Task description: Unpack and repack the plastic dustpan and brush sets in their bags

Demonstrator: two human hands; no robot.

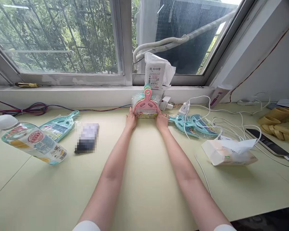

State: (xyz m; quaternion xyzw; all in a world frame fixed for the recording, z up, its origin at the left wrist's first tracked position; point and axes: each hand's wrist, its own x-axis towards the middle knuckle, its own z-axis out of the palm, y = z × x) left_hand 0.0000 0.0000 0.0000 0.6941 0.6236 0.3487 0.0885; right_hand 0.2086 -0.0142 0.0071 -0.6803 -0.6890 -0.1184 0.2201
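A stack of small dustpan and brush sets (pixel 146 104) stands upright on the table against the wall below the window, handles up. The front set is pink with pale bristles; teal and greenish ones show behind it in clear wrap. My left hand (pixel 131 120) grips the stack's lower left edge, and my right hand (pixel 162 121) holds its lower right edge. The fingertips are partly hidden at the sides. Just right of my right hand lie wrapped teal dustpan sets (pixel 190 124). Another wrapped teal dustpan set (pixel 60 125) lies farther left.
A drink bottle (pixel 36 141) and a blurred-out flat item (pixel 87 138) are on the left. To the right are a tissue pack (pixel 227 154), white cables (pixel 203 175) and a phone (pixel 268 142). A white package (pixel 155 73) rests on the sill, where a yellow-handled screwdriver (pixel 26 85) also lies.
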